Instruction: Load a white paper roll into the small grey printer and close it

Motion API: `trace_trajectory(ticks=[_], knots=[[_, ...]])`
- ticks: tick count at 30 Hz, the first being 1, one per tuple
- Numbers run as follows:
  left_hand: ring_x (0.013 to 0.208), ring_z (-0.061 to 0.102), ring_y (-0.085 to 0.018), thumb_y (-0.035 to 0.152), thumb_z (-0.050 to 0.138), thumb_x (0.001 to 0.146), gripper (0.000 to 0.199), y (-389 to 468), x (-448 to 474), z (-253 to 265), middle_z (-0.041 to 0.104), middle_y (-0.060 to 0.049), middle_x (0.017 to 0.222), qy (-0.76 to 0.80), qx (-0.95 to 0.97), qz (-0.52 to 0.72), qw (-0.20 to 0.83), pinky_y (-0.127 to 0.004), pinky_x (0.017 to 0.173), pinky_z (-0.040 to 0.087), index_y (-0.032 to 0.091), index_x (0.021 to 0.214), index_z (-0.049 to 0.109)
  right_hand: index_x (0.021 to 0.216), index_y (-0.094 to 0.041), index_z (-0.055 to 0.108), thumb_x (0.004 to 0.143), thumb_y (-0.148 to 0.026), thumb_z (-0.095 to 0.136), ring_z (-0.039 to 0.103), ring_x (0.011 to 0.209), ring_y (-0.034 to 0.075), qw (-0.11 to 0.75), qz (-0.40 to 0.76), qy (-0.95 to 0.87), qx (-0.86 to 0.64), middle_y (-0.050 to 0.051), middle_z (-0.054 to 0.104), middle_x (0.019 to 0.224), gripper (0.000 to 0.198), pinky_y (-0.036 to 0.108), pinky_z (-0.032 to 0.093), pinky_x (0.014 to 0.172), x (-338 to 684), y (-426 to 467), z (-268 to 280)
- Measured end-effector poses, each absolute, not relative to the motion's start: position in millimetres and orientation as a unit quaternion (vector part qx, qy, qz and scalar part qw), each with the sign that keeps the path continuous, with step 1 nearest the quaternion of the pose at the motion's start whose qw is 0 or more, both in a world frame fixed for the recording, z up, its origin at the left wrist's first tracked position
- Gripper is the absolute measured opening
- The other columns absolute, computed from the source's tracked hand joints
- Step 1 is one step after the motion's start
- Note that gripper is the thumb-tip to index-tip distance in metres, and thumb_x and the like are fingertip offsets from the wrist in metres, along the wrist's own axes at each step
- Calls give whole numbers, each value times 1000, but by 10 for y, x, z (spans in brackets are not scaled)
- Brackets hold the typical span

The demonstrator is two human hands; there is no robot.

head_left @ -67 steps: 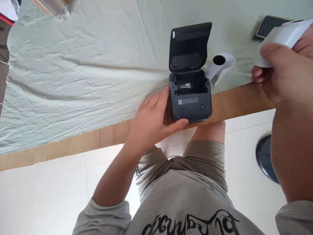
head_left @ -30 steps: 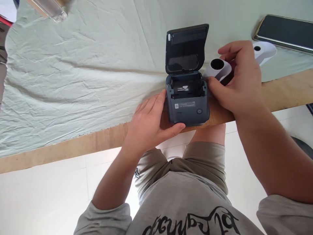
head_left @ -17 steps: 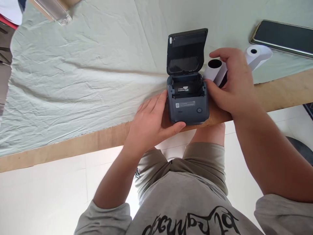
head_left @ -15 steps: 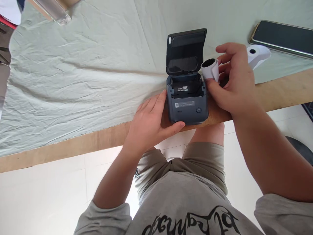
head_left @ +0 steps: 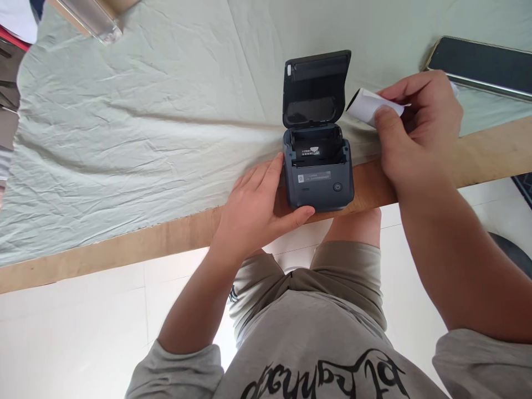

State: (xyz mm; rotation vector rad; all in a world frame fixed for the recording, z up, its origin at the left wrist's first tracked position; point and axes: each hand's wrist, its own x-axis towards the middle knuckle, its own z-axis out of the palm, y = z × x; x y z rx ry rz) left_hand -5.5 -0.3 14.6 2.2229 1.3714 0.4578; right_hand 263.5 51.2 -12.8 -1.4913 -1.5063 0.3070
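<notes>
Holding, right hand: the right hand (head_left: 415, 133) was closed around a white paper roll (head_left: 368, 105), thumb on its near side and fingers over the far side, the roll lifted just right of the printer's raised lid.
Paper roll: it lay tilted, its dark open end turned left toward the lid, clear of the compartment.
Left hand: the left hand (head_left: 257, 208) rested flat against the printer's left side, fingers spread along the wall and thumb tucked under the near edge; it gripped nothing else.
Printer: the small dark grey printer (head_left: 319, 183) sat at the near edge of the table, its lid (head_left: 316, 86) swung up and back, standing nearly upright at the far side.
Compartment: the open bay (head_left: 316, 148) showed a small label inside and held no roll.
Table: a wooden edge (head_left: 166, 238) ran along the near side, with a wrinkled pale green cloth (head_left: 145, 122) covering the surface beyond it.
Phone: a dark phone (head_left: 482, 65) lay face up at the far right, well apart from the printer.
Far left corner: a clear plastic object (head_left: 93, 19) lay at the cloth's far edge, only partly in view.
Person: grey shirt with black lettering and khaki shorts filled the near centre.
</notes>
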Motion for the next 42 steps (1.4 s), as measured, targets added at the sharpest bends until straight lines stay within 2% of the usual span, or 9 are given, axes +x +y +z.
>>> trace_trajectory(ticks=[5, 9, 15, 19, 24, 27, 33, 38, 42], knots=[[145, 59, -37, 65, 66, 94, 87, 0, -60, 166, 64, -17, 154, 500, 814, 165, 244, -55, 127, 43, 14, 162, 43, 108, -14, 56, 89, -41, 69, 56, 96, 5, 506, 123, -627, -579, 8, 62, 118, 36, 30, 51, 93, 2728, 565, -189], [146, 58, -37, 64, 65, 95, 88, 0, -70, 166, 64, -18, 155, 498, 816, 166, 243, -55, 128, 43, 12, 162, 42, 102, -15, 55, 86, -43, 70, 59, 96, 6, 527, 115, -652, -533, 8, 65, 114, 35, 29, 50, 87, 2665, 492, -104], [144, 59, -37, 65, 64, 96, 92, -4, -70, 139, 63, -21, 155, 493, 820, 175, 231, -54, 125, 45, 7, 163, 41, 96, -15, 58, 88, -44, 64, 65, 103, 9, 448, 160, -745, -467, 7, 68, 111, 30, 29, 55, 89, 2369, 383, 214], [144, 59, -37, 64, 65, 95, 90, -1, -67, 146, 64, -19, 154, 499, 817, 171, 234, -55, 125, 45, 10, 163, 41, 101, -18, 61, 91, -43, 64, 64, 102, 8, 400, 203, -751, -485, 4, 70, 115, 27, 31, 57, 95, 2341, 499, 202], [146, 57, -38, 65, 66, 95, 93, -3, -61, 148, 63, -20, 154, 497, 818, 169, 237, -54, 126, 44, 7, 163, 42, 102, -21, 66, 94, -46, 60, 66, 110, 8, 402, 245, -729, -496, 1, 69, 120, 27, 32, 61, 105, 2364, 573, 4], [146, 57, -38, 66, 65, 96, 90, -5, -67, 129, 63, -19, 156, 496, 819, 175, 230, -54, 126, 44, 10, 162, 42, 99, -20, 68, 94, -47, 60, 66, 113, 8, 413, 253, -728, -486, 2, 68, 121, 28, 33, 61, 105, 2357, 530, -2], [142, 61, -37, 78, 60, 97, 96, -1, -99, 98, 63, -18, 155, 481, 826, 194, 223, -52, 120, 49, 17, 167, 35, 87, -20, 70, 88, -37, 66, 64, 103, 7, 403, 244, -759, -449, 3, 66, 111, 18, 34, 62, 104, 2377, 387, 111], [137, 62, -33, 69, 54, 105, 62, -19, -102, 108, 64, -12, 148, 450, 851, 195, 186, -51, 116, 51, 33, 156, 57, 87, -24, 73, 91, -43, 60, 64, 100, 6, 394, 231, -787, -415, 1, 67, 114, 24, 34, 62, 103, 2395, 339, 72], [137, 61, -33, 67, 52, 107, 54, -31, -105, 116, 62, -13, 147, 448, 862, 172, 163, -52, 113, 51, 37, 151, 63, 92, -22, 70, 96, -48, 53, 63, 107, 7, 420, 200, -776, -425, 2, 65, 116, 32, 34, 61, 103, 2400, 343, 59]])
